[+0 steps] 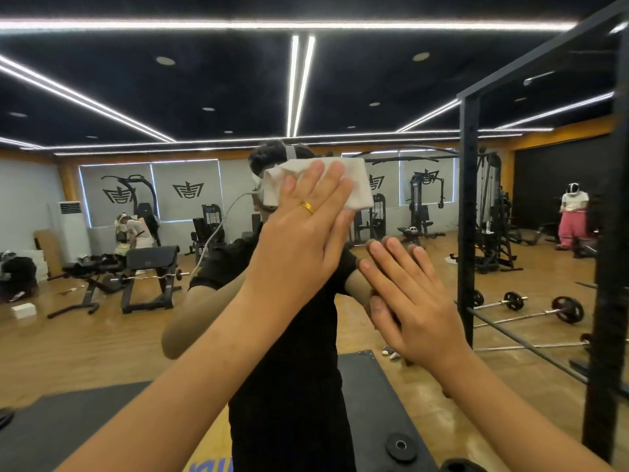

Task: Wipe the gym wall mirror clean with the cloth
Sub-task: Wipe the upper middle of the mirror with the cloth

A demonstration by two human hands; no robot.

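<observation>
Bright ceiling light strips (299,83) glare; edges bow, focus slightly soft.

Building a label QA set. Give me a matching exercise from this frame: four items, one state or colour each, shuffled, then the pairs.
Column 1
1. left hand
2. right hand
3. cloth
4. ring

Column 2
A. white, folded, pinned against the mirror
B. gold, worn on a finger
C. flat and open, pressing the cloth to the glass
D. bare, fingers spread, palm against the glass, holding nothing

Pairs: 1-C, 2-D, 3-A, 4-B
</observation>
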